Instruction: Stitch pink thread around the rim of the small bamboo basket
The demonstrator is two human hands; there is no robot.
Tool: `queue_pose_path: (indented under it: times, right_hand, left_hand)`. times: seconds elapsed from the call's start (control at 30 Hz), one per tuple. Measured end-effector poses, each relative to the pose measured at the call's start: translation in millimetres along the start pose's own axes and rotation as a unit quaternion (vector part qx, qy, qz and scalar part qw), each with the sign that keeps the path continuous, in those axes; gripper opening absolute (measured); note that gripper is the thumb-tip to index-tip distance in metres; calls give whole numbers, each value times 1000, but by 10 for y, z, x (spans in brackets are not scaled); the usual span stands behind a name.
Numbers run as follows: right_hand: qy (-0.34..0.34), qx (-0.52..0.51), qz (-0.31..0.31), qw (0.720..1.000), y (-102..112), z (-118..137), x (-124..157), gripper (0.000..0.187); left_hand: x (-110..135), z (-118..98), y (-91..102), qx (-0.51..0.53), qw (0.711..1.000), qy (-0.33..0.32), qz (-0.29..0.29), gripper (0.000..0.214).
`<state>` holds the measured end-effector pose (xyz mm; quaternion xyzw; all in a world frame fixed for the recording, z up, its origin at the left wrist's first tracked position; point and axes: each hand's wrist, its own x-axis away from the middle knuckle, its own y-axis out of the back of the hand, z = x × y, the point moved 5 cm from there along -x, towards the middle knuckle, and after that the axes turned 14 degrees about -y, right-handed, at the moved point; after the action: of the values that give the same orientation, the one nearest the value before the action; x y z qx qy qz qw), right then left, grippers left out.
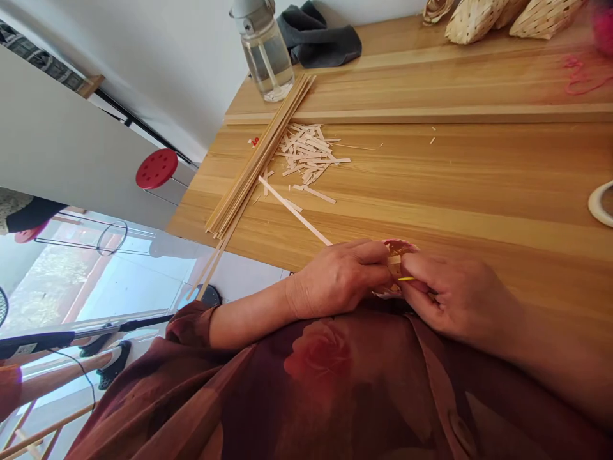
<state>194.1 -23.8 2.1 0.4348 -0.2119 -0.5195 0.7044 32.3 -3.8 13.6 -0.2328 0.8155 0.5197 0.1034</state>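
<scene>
Pale wooden worktop with striped grain, its near edge at the person's lap; white wall and a red stool beyond its left end.

1. Woven piece: small, rounded, reddish-pink, with pale strips crossing it; it sits at the worktop's near edge, just above the lap, between the two hands and touching both; I see only its top rim and a lower scrap, the rest covered by fingers.
2. Left hand: fingers curled tight, pinched on the left side of the woven piece; a pale long strip runs slantwise across the worktop and passes under this hand, its near end hidden.
3. Right hand: fingertips closed on the right side of the woven piece; a yellow sliver pokes out at the fingertips; I cannot tell which finger holds it.
4. Bundle of strips and heap of offcuts: side by side, well apart from the hands.
5. Far edge: water bottle, dark cloth; baskets cut off by the frame's top; pink thread blurred.
6. White rim: cut off at the right; I cannot make out what it is.
</scene>
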Motion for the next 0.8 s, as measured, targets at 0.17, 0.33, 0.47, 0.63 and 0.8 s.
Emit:
queue_pose_path:
  times: [0.17,0.33,0.47,0.63,0.8]
  right_hand:
    - [-38,-27,-32,998,14,0,47,33]
    - [-43,-24,-60,997,36,44,100,34]
    - [-68,-28,-50,996,43,43,112,35]
    - [-59,-43,-39,997,49,24,107,34]
    - [-38,-6,-68,997,43,5,107,32]
  left_hand:
    - [29,12,-10,-15,1000,19,4,23]
    - [71,39,-31,18,997,49,-49,29]
    - [75,60,-58,39,994,46,-87,27]
    - [65,77,-72,25,994,43,-94,27]
    - [69,107,-199,-33,999,8,-41,33]
